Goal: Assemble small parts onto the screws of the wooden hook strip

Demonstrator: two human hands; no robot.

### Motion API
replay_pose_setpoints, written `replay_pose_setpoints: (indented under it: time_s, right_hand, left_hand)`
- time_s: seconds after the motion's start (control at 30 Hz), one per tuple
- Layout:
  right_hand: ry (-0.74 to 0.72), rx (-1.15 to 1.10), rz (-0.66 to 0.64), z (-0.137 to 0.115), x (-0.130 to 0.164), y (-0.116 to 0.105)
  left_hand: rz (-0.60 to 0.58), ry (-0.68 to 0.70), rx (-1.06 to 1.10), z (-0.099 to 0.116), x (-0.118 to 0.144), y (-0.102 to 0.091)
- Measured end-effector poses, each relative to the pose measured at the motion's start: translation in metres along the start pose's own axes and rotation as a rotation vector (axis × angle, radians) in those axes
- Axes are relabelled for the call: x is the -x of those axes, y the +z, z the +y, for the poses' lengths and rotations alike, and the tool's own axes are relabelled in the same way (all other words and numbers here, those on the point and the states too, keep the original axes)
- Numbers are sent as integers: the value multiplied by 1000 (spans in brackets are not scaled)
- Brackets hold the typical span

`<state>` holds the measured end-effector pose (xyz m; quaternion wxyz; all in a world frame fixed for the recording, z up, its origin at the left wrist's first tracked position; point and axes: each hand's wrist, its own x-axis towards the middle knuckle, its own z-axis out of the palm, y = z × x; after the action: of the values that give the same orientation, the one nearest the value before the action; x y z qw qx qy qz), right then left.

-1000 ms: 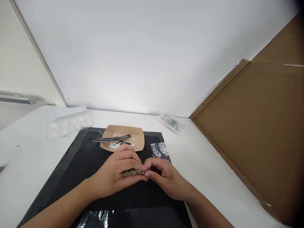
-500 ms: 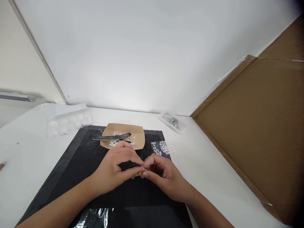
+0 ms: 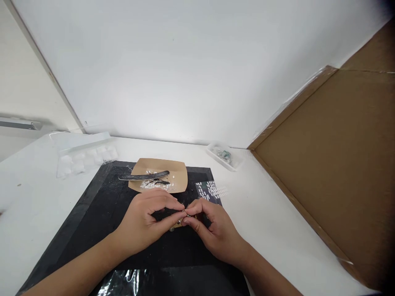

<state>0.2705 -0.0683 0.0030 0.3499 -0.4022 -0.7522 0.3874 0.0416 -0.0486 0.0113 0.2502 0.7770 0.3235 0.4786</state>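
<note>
Both hands meet over the black mat [image 3: 92,213]: our left hand [image 3: 145,224] pinches a small tan strip [image 3: 176,224] to steady it, right hand [image 3: 212,230] w/ fingertips closed on its end. Paper tray [image 3: 179,176] w/ white bits sits just behind, w/in reach.

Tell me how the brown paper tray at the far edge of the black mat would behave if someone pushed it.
The brown paper tray looks thin and shallow, so it would probably slide lightly across the black mat. The dark tool laid across it may roll or shift. The white bits inside look loose and would likely scatter.
</note>
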Motion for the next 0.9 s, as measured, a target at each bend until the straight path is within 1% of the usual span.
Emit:
replay_pose_setpoints:
  time_s: [0.1,0.23,0.43,0.57,0.7,0.9]
  right_hand:
    - [0,16,2,0,0,0]
    - [-11,24,-2,-2,0,-1]
    - [-33,53,3,-3,0,-3]
    - [-56,72,26,-4,0,-4]
    - [-81,82,49,-4,0,-5]
    - [-163,62,54,-6,-2,-7]
  left_hand:
    - [-3,-22,-4,1,0,0]
    - [-31,20,31,1,-1,0]
    - [-120,10,71,1,-5,-7]
    - [-165,43,133,0,-9,-12]
    - [-217,2,206,0,-10,-14]
    - [-338,-78,240,3,-12,-18]
